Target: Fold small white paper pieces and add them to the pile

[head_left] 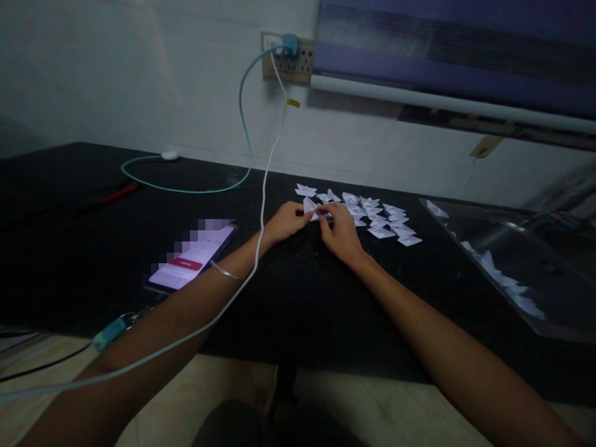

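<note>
A white folded paper boat (pixel 309 205) is between my hands at the near left edge of a group of similar ones. My left hand (pixel 289 221) pinches its left side between thumb and fingers. My right hand (pixel 342 231) has curled fingers and thumb closed on its right side, covering part of it. Beyond and to the right, several more paper boats (pixel 380 232) sit close together in rough rows on the black table (pixel 298 310). A bracelet is on my left wrist.
A lit phone (pixel 193 257) lies left of my left forearm. A white cable (pixel 263 205) hangs from the wall socket (pixel 286 59) across that forearm. A teal cable (pixel 186 191) loops at the back. Right stands a clear container (pixel 493 214) with white paper pieces.
</note>
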A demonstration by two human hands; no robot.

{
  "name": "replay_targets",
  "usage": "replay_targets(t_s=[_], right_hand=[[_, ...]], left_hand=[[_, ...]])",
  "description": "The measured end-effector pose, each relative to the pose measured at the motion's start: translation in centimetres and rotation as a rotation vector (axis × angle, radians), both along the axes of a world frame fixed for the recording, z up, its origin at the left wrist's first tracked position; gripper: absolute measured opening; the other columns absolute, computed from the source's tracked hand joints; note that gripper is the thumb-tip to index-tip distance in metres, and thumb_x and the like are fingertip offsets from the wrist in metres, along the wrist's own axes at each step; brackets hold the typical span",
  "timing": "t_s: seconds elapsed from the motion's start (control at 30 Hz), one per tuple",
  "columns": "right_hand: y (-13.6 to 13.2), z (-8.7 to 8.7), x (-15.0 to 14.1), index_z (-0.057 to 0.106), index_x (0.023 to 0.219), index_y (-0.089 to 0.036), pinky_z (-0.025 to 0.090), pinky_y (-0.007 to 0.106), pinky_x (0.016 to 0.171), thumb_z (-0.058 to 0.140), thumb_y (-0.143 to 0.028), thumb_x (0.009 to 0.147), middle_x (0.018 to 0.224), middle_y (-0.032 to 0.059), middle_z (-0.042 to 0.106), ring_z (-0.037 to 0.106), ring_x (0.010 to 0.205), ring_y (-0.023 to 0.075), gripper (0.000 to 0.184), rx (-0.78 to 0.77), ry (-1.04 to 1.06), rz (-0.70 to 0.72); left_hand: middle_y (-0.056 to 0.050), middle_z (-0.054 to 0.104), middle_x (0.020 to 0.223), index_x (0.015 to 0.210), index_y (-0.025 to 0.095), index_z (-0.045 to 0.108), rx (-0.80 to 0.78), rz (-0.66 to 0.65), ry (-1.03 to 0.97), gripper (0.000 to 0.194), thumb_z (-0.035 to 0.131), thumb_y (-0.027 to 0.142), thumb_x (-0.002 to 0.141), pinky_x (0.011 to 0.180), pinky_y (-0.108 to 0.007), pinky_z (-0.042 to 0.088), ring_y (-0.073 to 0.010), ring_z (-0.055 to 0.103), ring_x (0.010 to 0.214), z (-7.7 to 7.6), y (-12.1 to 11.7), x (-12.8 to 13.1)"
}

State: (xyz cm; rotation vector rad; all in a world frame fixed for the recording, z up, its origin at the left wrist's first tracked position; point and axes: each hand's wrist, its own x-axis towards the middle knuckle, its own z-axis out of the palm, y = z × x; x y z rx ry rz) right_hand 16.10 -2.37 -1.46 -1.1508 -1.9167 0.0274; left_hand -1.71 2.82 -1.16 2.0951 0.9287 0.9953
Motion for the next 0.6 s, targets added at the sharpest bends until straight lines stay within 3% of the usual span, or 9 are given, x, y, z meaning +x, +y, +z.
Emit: replay_targets(t_s=[0.3,0.47,0.6], right_hand=[[-0.7,0.0,-0.3,0.072,0.120,-0.023,0.047,0.057,0.103,0.050,-0.013,0.091,0.119,0.0150,0.057,0.053,0.118,0.0333,0.037,0.041,-0.124,0.002],[-1.2,0.4,-0.6,0.067,0.130,-0.026,0.045,0.061,0.104,0.049,-0.011,0.090,0.126,0.0146,0.052,0.048,0.123,0.0354,0.046,0.048,-0.160,-0.024],[-1.4,0.6,-0.8,0.063,0.135,-0.027,0.044,0.063,0.105,0.047,-0.010,0.090,0.129,0.0154,0.050,0.046,0.125,0.0365,0.051,0.048,-0.153,-0.032]], left_hand=[[0.000,0.060,0.063,0.073,0.013,0.067,-0.053,-0.009,-0.051,0.033,0.059,0.038,0.093,0.057,-0.025,0.035,-0.0115,0.048,0.059,-0.1,0.3,0.1],[-0.001,0.062,0.067,0.076,0.014,0.066,-0.181,-0.052,-0.152,0.028,0.063,0.037,0.091,0.060,-0.024,0.040,-0.0113,0.053,0.062,0.0,0.5,0.2],[0.001,0.057,0.066,0.078,0.016,0.065,-0.330,-0.040,-0.234,0.024,0.064,0.037,0.090,0.051,-0.023,0.033,-0.0097,0.049,0.055,0.4,-0.1,0.2]])
